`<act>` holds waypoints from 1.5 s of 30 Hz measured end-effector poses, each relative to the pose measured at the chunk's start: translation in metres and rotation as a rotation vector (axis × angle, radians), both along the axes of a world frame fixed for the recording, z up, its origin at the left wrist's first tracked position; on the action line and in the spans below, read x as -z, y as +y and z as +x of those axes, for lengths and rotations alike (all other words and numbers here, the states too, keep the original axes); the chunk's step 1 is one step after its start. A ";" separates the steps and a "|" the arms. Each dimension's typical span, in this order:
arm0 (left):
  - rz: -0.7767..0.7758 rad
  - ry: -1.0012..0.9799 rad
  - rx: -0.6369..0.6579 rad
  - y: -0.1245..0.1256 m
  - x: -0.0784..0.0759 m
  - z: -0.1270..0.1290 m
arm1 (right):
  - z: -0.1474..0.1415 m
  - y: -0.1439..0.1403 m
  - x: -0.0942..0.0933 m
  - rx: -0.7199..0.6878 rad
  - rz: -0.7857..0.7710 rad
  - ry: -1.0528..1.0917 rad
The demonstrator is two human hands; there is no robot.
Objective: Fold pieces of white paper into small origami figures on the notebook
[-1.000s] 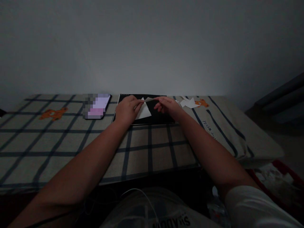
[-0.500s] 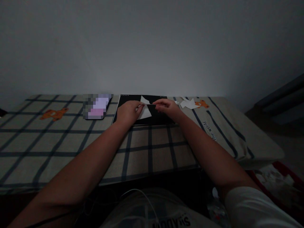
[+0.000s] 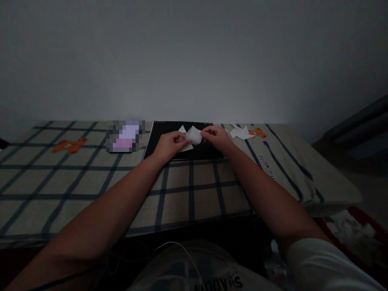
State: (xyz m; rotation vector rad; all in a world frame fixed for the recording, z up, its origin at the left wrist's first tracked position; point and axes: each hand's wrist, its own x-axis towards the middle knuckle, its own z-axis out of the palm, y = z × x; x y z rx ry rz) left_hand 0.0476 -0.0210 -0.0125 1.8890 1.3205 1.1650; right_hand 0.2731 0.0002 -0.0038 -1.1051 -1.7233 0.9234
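Note:
A small piece of white paper (image 3: 195, 136), bent into a curve, is held up between my two hands. My left hand (image 3: 170, 146) pinches its left side between thumb and fingers. At its right edge, my right hand (image 3: 217, 137) grips it with the fingertips. Beneath lies a black board (image 3: 210, 149) with rows of small white marks at its far corners. Another white paper shape (image 3: 186, 149) rests on the board, partly hidden by my left hand and the held paper.
Folded white paper pieces (image 3: 241, 132) lie right of the board. A phone with a blurred screen (image 3: 125, 136) lies to the left. A checked cloth (image 3: 178, 190) covers the table, which meets a wall (image 3: 188, 60). A red container (image 3: 360, 226) with crumpled white stuff stands below right.
The held paper, seen edge-on before, is now tilted up and curved so its white face shows. My left hand has shifted slightly right; my right hand has moved a little right.

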 end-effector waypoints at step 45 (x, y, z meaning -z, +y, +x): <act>-0.171 -0.377 0.177 0.014 0.012 -0.002 | 0.003 0.008 0.008 -0.020 -0.084 -0.116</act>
